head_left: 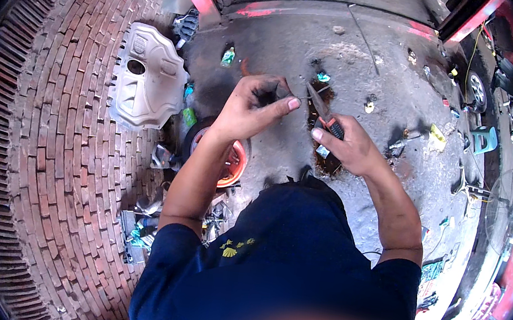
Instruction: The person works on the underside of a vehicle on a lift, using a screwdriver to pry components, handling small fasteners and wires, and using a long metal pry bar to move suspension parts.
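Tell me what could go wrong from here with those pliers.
The tips of the pliers in the right hand sit close to the left hand; a slip might jab its fingertips. The thin piece pinched there could drop and get lost on the littered floor.

I am holding a pair of pliers [323, 109] in my right hand [350, 145], its red-and-black handles lying against my fingers, its tapered grey nose slanting forward and leftward, just right of my left hand [259, 106]. A thin, wire-like piece [304, 98] is poking out past my left thumb tip, pointing toward the pliers; any contact is too small to tell.
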A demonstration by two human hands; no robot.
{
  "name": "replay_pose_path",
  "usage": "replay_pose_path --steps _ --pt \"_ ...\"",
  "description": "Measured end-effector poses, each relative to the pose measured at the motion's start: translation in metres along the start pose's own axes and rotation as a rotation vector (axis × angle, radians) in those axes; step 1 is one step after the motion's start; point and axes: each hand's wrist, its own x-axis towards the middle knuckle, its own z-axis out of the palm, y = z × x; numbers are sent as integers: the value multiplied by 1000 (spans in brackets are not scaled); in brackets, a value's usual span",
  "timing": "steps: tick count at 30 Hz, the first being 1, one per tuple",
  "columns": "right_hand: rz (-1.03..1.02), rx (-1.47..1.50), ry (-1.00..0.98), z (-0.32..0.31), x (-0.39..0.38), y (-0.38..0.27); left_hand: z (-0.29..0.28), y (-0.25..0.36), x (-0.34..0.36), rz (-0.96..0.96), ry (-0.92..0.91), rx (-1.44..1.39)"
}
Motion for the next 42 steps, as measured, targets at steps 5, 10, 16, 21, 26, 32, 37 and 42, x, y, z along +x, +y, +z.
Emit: replay_pose_path --steps 5,10,16,21,26,32,37,42 --pt "-24 -146 128 -1 9 5 5 15 -3 -56 79 121" --pt "51 -252 124 -7 16 -3 10 24 -6 -60 129 185" --pt "61 -256 88 -9 18 5 26 9 -5 -33 238 58" --pt "66 -82 -19 -1 3 15 27 8 -6 -53 293 -2" --pt "173 126 122 -10 -1 19 27 7 5 -57 319 -101" --pt "55 406 532 -18 -6 -9 34 15 5 -11 252 17" --pt "-146 567 646 -8 3 -8 52 29 6 147 134 147" --pt "-296 452 621 -18 -2 -31 48 40 11 153 169 -46"
